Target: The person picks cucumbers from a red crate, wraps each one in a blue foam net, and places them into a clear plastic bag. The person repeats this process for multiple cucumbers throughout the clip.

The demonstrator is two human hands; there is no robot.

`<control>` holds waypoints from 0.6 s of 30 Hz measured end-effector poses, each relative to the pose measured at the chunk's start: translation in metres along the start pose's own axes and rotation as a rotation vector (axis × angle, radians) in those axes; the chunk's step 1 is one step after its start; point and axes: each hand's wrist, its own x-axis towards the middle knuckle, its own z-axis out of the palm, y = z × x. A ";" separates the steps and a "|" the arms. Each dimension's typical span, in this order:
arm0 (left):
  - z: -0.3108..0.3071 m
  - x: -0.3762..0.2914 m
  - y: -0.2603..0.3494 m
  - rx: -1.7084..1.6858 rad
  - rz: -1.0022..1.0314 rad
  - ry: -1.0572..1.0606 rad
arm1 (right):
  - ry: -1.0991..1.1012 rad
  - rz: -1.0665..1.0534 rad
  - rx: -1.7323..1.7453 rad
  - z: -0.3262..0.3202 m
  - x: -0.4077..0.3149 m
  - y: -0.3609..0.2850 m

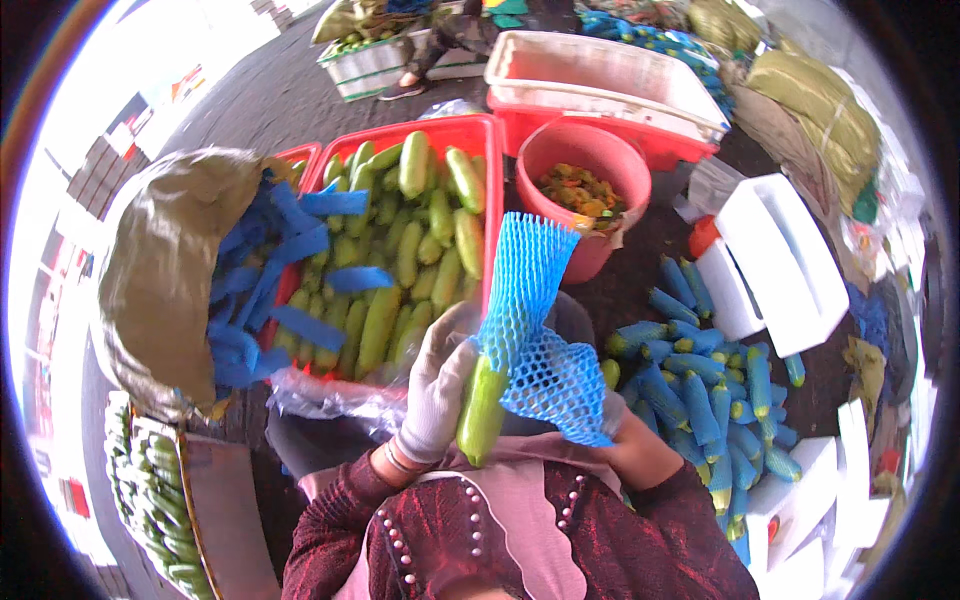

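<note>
My left hand (442, 382), in a pale knit glove, holds a green zucchini (482, 412) upright in front of the chest. A blue foam mesh sleeve (525, 277) covers the zucchini's upper end and rises above it. My right hand (615, 420) is mostly hidden behind a second piece of blue foam mesh (559, 382), so its fingers cannot be made out. Ahead lies a red crate (496, 195) of bare zucchini, with a few flat blue sleeves on top. To the right is a pile of zucchini in blue sleeves (701, 405).
A large sack (161, 277) of blue sleeves stands at left. Beyond the hands are a pink bucket (529, 161) with orange-yellow scraps and a white tub (600, 64). White foam boxes (787, 262) lie at right. Another crate of zucchini (161, 502) is at lower left. A person's leg shows far ahead.
</note>
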 end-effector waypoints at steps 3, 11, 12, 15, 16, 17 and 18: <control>-0.018 -0.018 -0.009 0.023 0.061 0.117 | -0.101 0.005 -0.194 0.032 0.005 0.011; -0.085 -0.081 -0.009 0.600 -0.112 0.025 | -0.051 -0.139 -0.277 0.072 -0.014 0.024; -0.091 -0.085 -0.011 0.612 -0.151 -0.023 | -0.060 -0.321 -0.517 0.073 -0.014 0.025; -0.094 -0.092 -0.022 0.303 -0.031 -0.051 | 0.007 -0.228 -0.478 0.081 -0.011 0.024; -0.094 -0.094 -0.026 -0.048 -0.161 -0.091 | -0.014 -0.264 -0.569 0.083 -0.007 0.022; -0.091 -0.094 -0.031 -0.156 -0.176 -0.076 | -0.033 -0.274 -0.646 0.085 -0.002 0.019; -0.092 -0.094 -0.034 -0.231 -0.226 0.002 | -0.012 -0.269 -0.686 0.087 0.003 0.016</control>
